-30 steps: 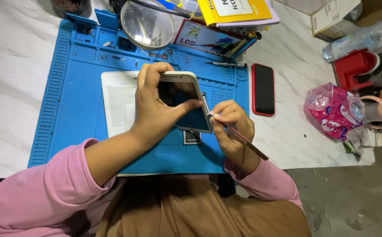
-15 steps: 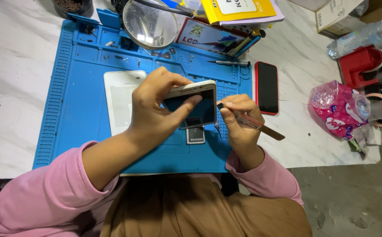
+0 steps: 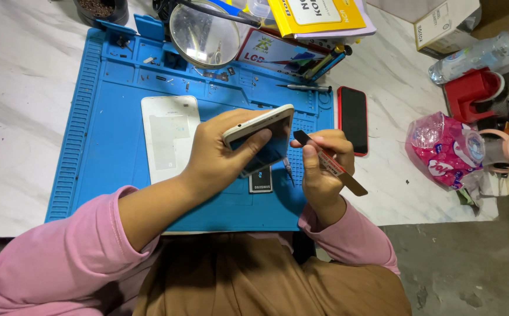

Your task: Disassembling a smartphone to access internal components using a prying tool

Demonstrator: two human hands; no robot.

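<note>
**Phone Held Over Repair Mat, Pry Tool at Its Edge**

Near field, lower frame: two pink sleeves enter from the bottom edge. The left hand (image 3: 219,155), at frame centre, is clenched around a white-framed phone (image 3: 260,137), thumb across its dark face and fingers wrapped behind. The phone is tilted and raised above the mat, just right of frame centre.

The right hand (image 3: 323,169), immediately right of the phone, grasps a flat pry tool (image 3: 330,164). The dark tip of the tool points up-left and sits at the right edge of the phone; the other end projects toward the lower right. Whether the tip actually touches the phone cannot be told.

Below the phone, a small battery (image 3: 261,181) lies flat on the blue repair mat (image 3: 108,146). Left of the left hand, a white back cover (image 3: 169,137) lies flat on the mat.

Middle field, right of the mat: a dark phone with a red rim (image 3: 352,119) lies on the white marble table (image 3: 26,117). Farther right is a pink plastic package (image 3: 441,149).

Far field, upper frame: a round magnifying lens (image 3: 203,34) stands over the upper edge of the mat, with a yellow book (image 3: 316,14) to its right and a clear plastic bottle (image 3: 480,54) in the upper right.
</note>
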